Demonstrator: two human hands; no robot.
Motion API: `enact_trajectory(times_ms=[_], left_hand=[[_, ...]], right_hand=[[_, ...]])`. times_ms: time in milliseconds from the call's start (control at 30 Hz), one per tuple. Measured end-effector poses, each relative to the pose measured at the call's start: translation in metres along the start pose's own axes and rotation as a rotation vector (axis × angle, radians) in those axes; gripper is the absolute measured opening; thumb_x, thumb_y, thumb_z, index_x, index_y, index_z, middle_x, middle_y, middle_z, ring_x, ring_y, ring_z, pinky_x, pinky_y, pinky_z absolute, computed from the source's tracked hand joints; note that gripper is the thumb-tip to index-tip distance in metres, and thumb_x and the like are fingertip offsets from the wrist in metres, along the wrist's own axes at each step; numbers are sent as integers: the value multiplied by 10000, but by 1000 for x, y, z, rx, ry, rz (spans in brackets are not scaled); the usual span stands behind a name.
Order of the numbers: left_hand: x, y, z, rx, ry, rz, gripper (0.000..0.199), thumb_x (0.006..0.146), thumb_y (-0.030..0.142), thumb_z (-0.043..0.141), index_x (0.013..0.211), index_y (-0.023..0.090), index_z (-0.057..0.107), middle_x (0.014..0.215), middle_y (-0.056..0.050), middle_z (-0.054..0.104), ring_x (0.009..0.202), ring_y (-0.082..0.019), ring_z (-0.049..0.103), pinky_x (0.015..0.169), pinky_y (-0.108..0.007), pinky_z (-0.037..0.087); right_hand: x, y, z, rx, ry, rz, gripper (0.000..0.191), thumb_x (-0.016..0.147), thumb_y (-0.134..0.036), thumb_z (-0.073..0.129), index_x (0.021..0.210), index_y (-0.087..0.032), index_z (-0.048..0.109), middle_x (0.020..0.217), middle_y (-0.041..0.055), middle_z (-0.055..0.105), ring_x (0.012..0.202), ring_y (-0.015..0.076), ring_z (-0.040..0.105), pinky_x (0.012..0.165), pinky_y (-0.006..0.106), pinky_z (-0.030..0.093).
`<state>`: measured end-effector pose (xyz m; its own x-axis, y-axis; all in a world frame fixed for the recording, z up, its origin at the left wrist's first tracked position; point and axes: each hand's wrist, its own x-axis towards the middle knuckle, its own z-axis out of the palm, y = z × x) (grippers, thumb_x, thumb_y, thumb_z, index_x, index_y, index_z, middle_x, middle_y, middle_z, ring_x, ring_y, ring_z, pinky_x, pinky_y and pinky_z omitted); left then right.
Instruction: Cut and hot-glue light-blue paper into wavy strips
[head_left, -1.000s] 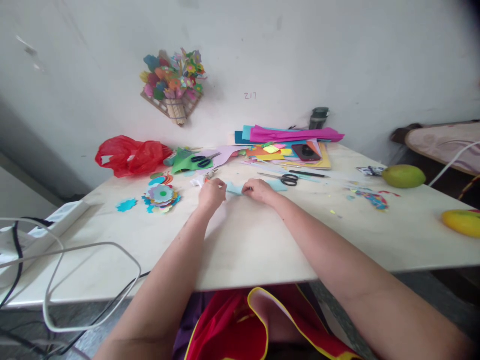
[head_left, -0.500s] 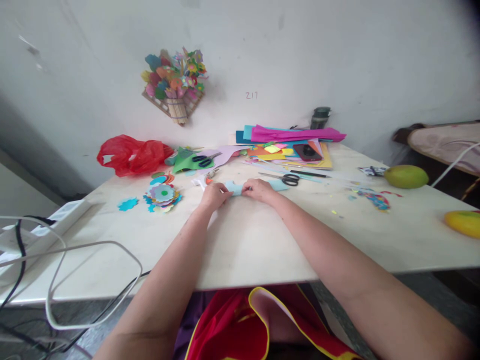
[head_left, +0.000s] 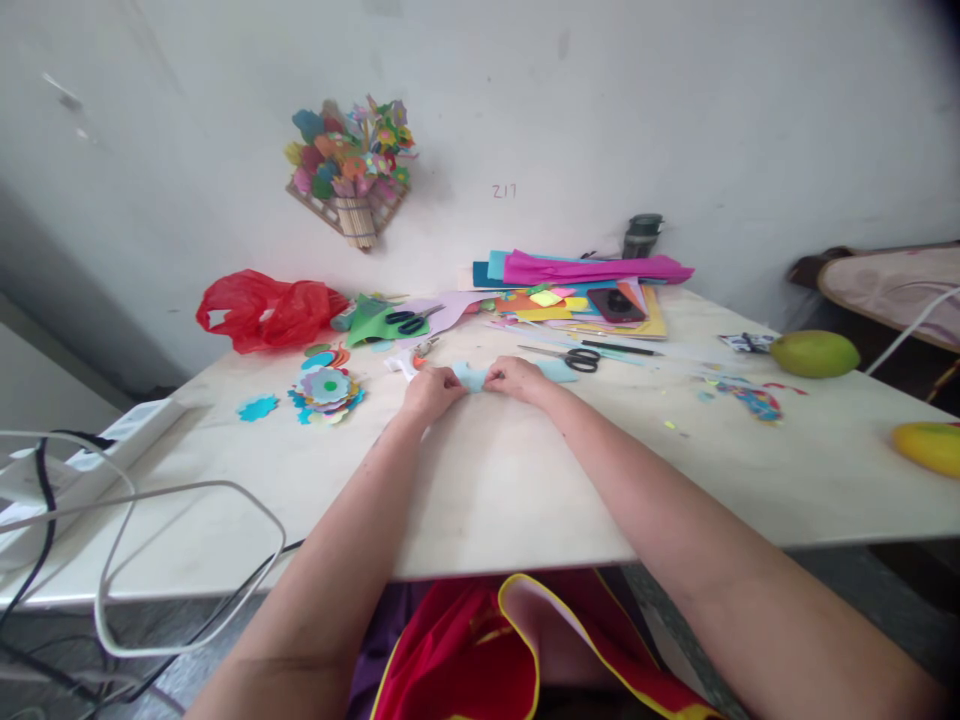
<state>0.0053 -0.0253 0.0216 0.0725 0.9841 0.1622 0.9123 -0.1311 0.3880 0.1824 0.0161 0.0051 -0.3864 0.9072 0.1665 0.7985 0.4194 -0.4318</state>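
A strip of light blue paper (head_left: 474, 376) lies near the middle of the table, stretched between my two hands. My left hand (head_left: 435, 393) pinches its left end with the fingers closed. Farther right, my right hand (head_left: 516, 378) has fingertips closed on the same paper, and part of the sheet runs on behind this hand. Black-handled scissors (head_left: 581, 359) rest just right of my right hand, blades pointing left. Left of my left hand sits a pile of layered paper flowers (head_left: 328, 388), with a single blue paper flower (head_left: 258, 408) beside it.
At the back are a red plastic bag (head_left: 270, 310), second scissors (head_left: 407, 320) on green sheet, coloured sheets (head_left: 592, 268) and a phone (head_left: 616, 305). A green mango (head_left: 815, 354) and a yellow one (head_left: 928, 447) lie at right. Cables and a power strip (head_left: 127, 440) occupy the left.
My hands have moved very slightly apart, and a little more of the light blue paper shows between them. Both keep their pinch.
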Motion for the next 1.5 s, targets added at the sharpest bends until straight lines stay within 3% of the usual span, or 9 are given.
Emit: enact_trajectory(times_ms=[267, 633, 833, 900, 1000, 1067, 1167, 1367, 1500], left_hand=[[-1, 6, 1, 138, 24, -39, 179, 753, 352, 540, 810, 222, 648, 1080, -47, 572, 917, -195, 574, 747, -278, 445], [-2, 13, 4, 278, 17, -59, 229, 787, 356, 505, 906, 199, 620, 1149, -93, 524, 1072, -239, 494, 837, -340, 436], [-7, 7, 8, 431, 152, 104, 418, 795, 324, 510, 1209, 268, 508, 1290, -62, 465, 1244, -289, 307, 970, -415, 322], [-9, 9, 7, 496, 172, 145, 388, 827, 263, 443, 1208, 272, 515, 1324, -45, 445, 1278, -282, 260, 1000, -432, 275], [-17, 23, 6, 543, 202, 225, 380, 831, 150, 349, 1144, 189, 561, 1290, -73, 487, 1303, -261, 236, 1041, -426, 203], [-24, 37, 8, 521, 155, 248, 385, 820, 117, 319, 1116, 122, 565, 1187, -119, 561, 1231, -250, 360, 1027, -405, 226], [-34, 56, 18, 453, -36, 227, 368, 812, 147, 328, 1084, 77, 566, 1086, -136, 608, 1054, -224, 520, 955, -342, 322], [-44, 67, 35, 409, -65, 133, 510, 829, 205, 314, 1296, 6, 366, 1303, -189, 456, 1221, -252, 390, 1030, -367, 226], [-46, 67, 36, 394, -67, 73, 602, 868, 398, 271, 1298, -12, 368, 1350, -222, 385, 1258, -293, 332, 1039, -393, 202]], right_hand=[[-2, -4, -4, -54, -31, 19, 152, 739, -344, 611, 788, -233, 703, 888, 1, 684, 805, 138, 592, 619, 195, 376], [0, -5, -5, -67, -51, 43, 171, 732, -361, 628, 759, -203, 688, 858, 16, 685, 768, 134, 595, 623, 193, 383], [3, -1, -3, -49, -35, 13, 160, 719, -339, 649, 751, -185, 682, 816, 17, 680, 751, 129, 588, 630, 187, 385], [4, 0, -3, -44, -33, 5, 150, 717, -327, 652, 749, -183, 680, 813, 17, 678, 757, 131, 587, 639, 188, 386], [5, 1, -3, -44, -38, -16, 141, 715, -318, 653, 740, -181, 678, 825, 22, 677, 770, 137, 586, 653, 192, 388], [5, 2, -3, -46, -40, -33, 146, 720, -318, 645, 741, -177, 676, 834, 27, 677, 775, 139, 586, 659, 192, 389], [6, 2, -3, -70, -39, -41, 129, 743, -277, 605, 745, -170, 676, 846, 34, 676, 776, 138, 583, 660, 192, 388], [5, 1, -2, -79, -27, -43, 110, 742, -237, 587, 740, -170, 675, 872, 37, 674, 781, 132, 578, 667, 190, 388], [5, 3, -1, -32, -17, -45, 114, 729, -263, 618, 730, -164, 674, 846, 41, 677, 771, 132, 578, 665, 197, 392]])
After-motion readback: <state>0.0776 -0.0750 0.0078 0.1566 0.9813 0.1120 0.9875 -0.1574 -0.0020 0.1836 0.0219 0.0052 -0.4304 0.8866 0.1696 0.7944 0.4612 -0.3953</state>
